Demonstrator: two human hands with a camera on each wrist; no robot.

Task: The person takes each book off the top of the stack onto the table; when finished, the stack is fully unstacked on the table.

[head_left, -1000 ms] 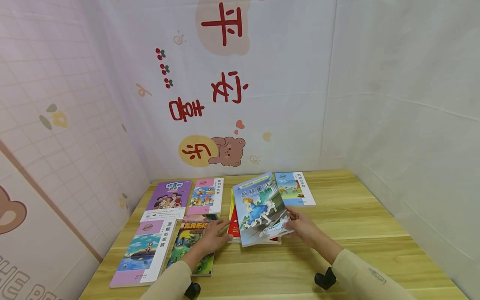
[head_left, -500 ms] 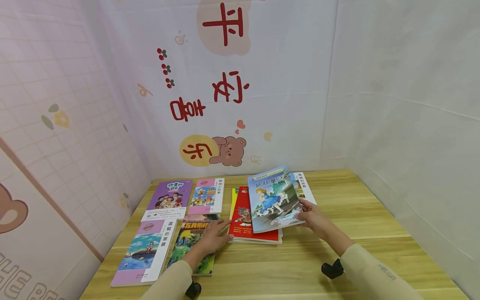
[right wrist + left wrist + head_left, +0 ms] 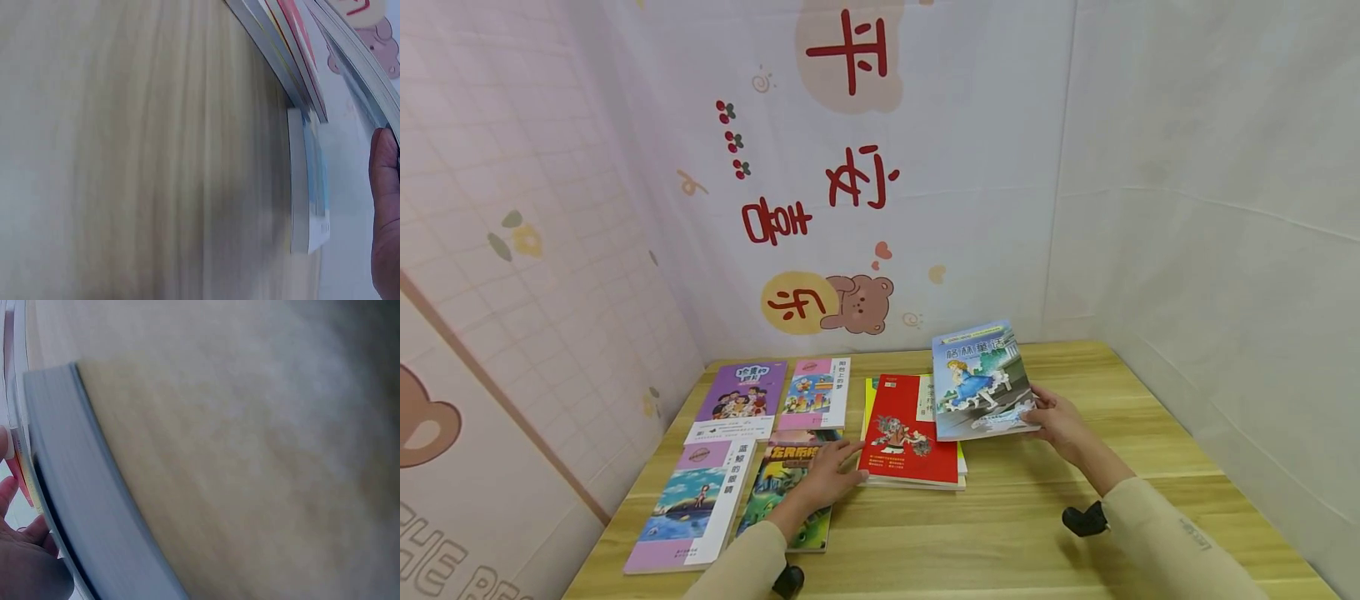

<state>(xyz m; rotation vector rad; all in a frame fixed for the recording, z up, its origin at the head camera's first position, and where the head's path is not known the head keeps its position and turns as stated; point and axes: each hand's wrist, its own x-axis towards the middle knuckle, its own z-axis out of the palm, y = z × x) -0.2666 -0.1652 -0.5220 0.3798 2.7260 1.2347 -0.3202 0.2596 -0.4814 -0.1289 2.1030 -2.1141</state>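
My right hand [image 3: 1066, 427] grips the lower right corner of a blue-covered storybook [image 3: 979, 385], a girl in a blue dress on its front. The book is raised off the table and tilted. In the right wrist view the thumb side of the right hand [image 3: 387, 219] lies against its page edges [image 3: 369, 59]. A red book [image 3: 891, 442] tops a small stack left of it, over a yellow-edged one. My left hand [image 3: 827, 477] lies over a green comic-style book [image 3: 772, 492], relaxed fingers at the stack's lower left corner. The left wrist view shows thick page edges [image 3: 100, 487] beside the fingers.
At the left of the wooden table [image 3: 940, 550] lie a purple book [image 3: 741, 396], a pink-and-white book [image 3: 812, 396] and a book with a sea picture [image 3: 688, 508]. A light-blue book [image 3: 317, 231] lies below the raised one, hidden in the head view. Cloth walls [image 3: 970, 167] enclose the table.
My right hand has carried the blue storybook rightward and slightly away, off the stack, uncovering the red book. It now hides the light-blue book behind. The left hand has stayed in place.
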